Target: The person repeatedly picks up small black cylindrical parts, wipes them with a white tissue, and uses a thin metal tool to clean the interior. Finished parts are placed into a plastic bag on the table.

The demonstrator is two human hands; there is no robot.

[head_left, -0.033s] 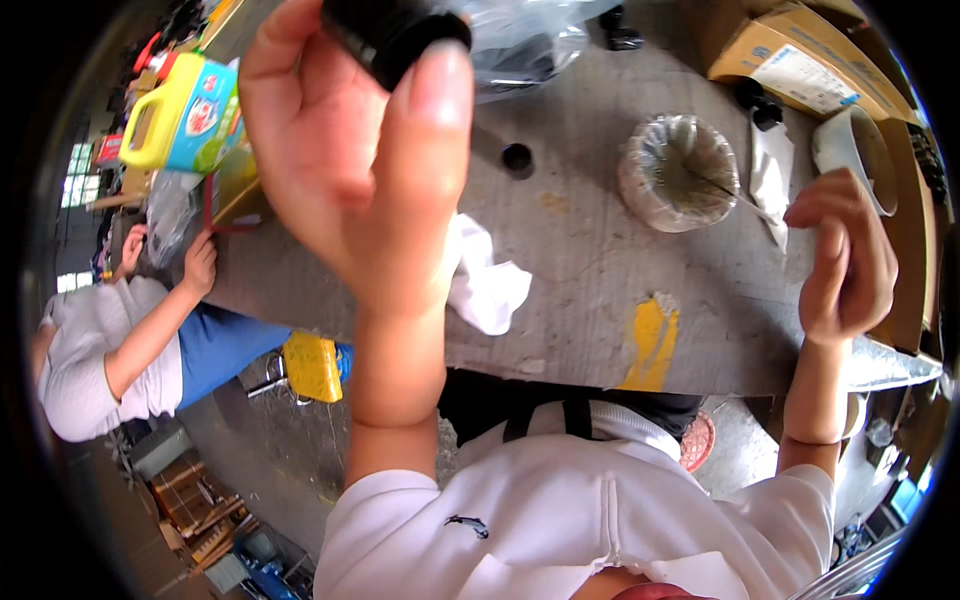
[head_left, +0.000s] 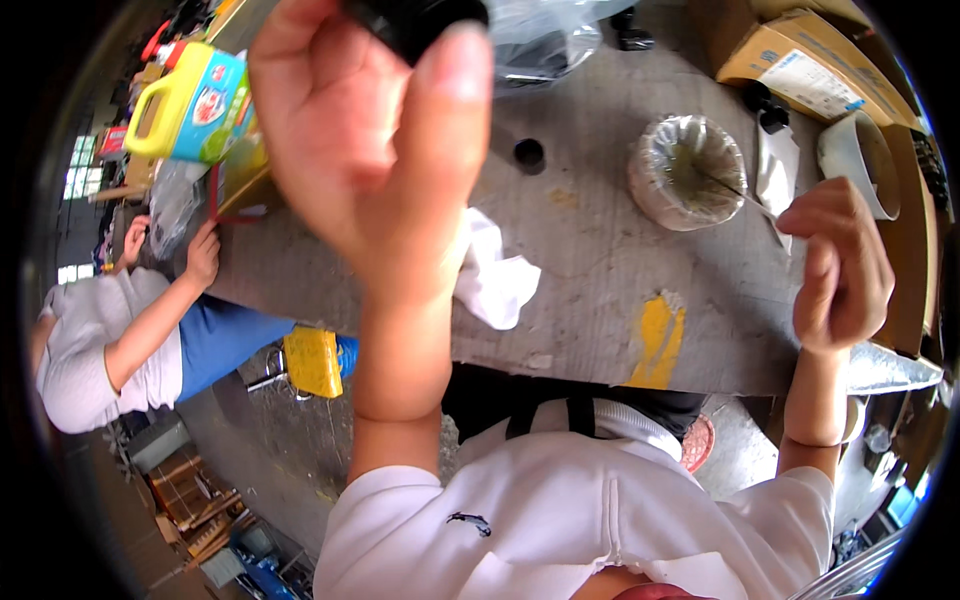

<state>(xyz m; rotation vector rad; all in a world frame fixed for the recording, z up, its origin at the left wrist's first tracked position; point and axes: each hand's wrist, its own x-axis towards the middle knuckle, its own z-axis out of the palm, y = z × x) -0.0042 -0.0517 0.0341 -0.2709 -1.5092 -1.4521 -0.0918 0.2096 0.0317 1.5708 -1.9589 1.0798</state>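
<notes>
While a person's left hand (head_left: 370, 170) is held up close to the camera, its thumb and fingers are clasped around a glossy, rounded black piece (head_left: 415, 22), partly cut off by the top edge of the view. The right hand (head_left: 845, 265) curls beside a round bowl (head_left: 662, 205) lined with wrinkled clear film, its fingertips at the outer end of a thin stick (head_left: 735, 193) slanting over the rim; whether they grip it cannot be told. A soft, crumpled white cloth (head_left: 497, 285) lies beside the left forearm, and a small, round black cap (head_left: 530, 156) sits between the left hand and the bowl. Compared with the earlier frame, the black piece is higher and more cropped, and the right hand is slightly nearer the bowl. The grey tabletop (head_left: 590, 280) is scuffed and streaked with yellow paint (head_left: 655, 340). A cardboard box (head_left: 750, 52) and a white tub (head_left: 845, 160) stand at right; at left, near a yellow jug (head_left: 175, 110), a co-worker's hand (head_left: 203, 257) rests by the table edge.
</notes>
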